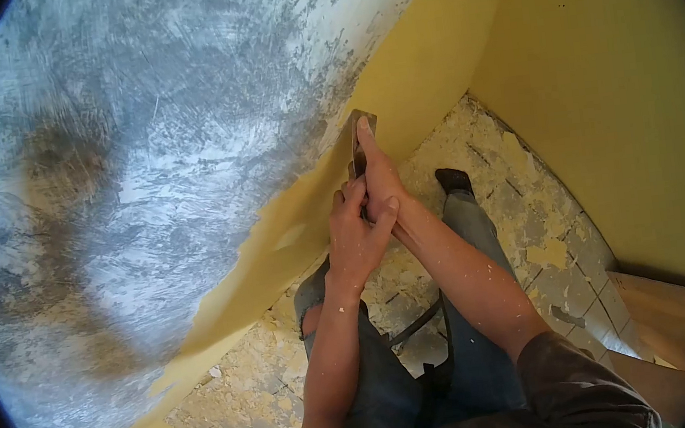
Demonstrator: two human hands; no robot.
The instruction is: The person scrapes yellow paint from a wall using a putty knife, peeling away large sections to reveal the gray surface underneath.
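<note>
1. Two hands share one scraper at frame centre. My right hand is closed round the handle with its forefinger laid straight along the blade, and my left hand is wrapped over the right from below.
2. The blade edge sits against the wall, where the yellow paint meets the stripped grey plaster filling the upper left.
3. I judge this as mid-strip: paint remains to the right and lower left.
4. The next stroke calls for a low blade angle and steady two-handed pressure under the paint edge.
5. Paint flakes litter the tiled floor around my jeans and shoe, lower centre.
</note>
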